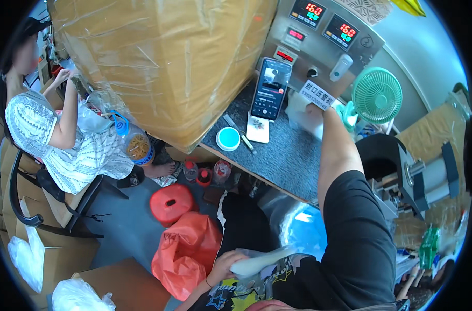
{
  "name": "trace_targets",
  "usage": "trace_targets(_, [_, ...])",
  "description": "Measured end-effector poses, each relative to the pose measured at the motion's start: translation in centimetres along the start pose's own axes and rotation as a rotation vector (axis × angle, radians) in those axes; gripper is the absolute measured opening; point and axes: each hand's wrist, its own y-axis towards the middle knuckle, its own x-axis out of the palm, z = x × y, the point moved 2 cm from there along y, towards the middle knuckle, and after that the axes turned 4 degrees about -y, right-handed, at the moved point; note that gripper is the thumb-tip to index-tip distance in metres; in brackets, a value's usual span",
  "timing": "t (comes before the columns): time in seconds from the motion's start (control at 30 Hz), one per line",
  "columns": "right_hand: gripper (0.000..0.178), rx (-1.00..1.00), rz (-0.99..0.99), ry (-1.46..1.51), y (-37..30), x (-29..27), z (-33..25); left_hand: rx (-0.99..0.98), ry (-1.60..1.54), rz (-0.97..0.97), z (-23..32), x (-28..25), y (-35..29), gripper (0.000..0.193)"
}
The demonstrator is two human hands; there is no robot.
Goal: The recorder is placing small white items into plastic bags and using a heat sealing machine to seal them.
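Near my lap, my left hand (226, 265) is closed on one end of a translucent white plastic bag (259, 263), which lies across the front of my black shirt. My right arm reaches forward over the table to a metal machine (319, 46) with lit red and green displays. There my right hand (317, 111) is at a second translucent plastic bag (302, 115) and seems to grip its edge. A white printed label (319, 94) on the machine is just above that hand, and its fingertips are partly hidden.
A phone (271, 88) leans on a white stand left of my right hand. Near it sits a round turquoise-topped tub (228, 139). A green fan (377, 96) stands to the right. A large taped carton (163, 57) borders the table. Another person (65, 129) sits left; a red stool (172, 205) is below.
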Motion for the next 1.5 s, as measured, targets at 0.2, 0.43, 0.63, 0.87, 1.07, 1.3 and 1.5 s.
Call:
trace_targets(0.2, [0.073, -0.11, -0.231, 0.009, -0.3, 7.7, -0.7, -0.212, -0.065, 0.076, 1.2, 0.4, 0.0, 0.049])
trace_targets(0.43, [0.073, -0.165, -0.366, -0.118, -2.3, 1.8, -0.3, -0.254, -0.141, 0.076, 2.0, 0.2, 1.7, 0.04])
trace_targets(0.63, [0.073, -0.192, -0.486, -0.216, -6.2, -2.5, -5.5, -0.223, -0.156, 0.056, 2.8, 0.3, 2.0, 0.043])
trace_targets(0.87, [0.073, -0.216, -0.62, -0.301, -15.3, -7.9, -13.6, -0.16, -0.065, 0.085, 0.8, 0.8, 0.1, 0.054])
trace_targets(1.07, [0.082, 0.052, -0.715, -0.227, -20.0, -12.0, -15.7, -0.09, -0.009, 0.097, 1.9, 0.6, 1.0, 0.057])
trace_targets(1.3, [0.075, 0.193, -0.605, -0.391, -18.4, -9.8, -13.6, -0.135, -0.051, 0.128, 2.1, 1.0, 0.0, 0.058])
trace_targets(1.5, [0.066, 0.106, -0.565, -0.502, -12.6, -7.7, -7.9, -0.115, -0.081, 0.112, 0.4, 1.1, -1.2, 0.058])
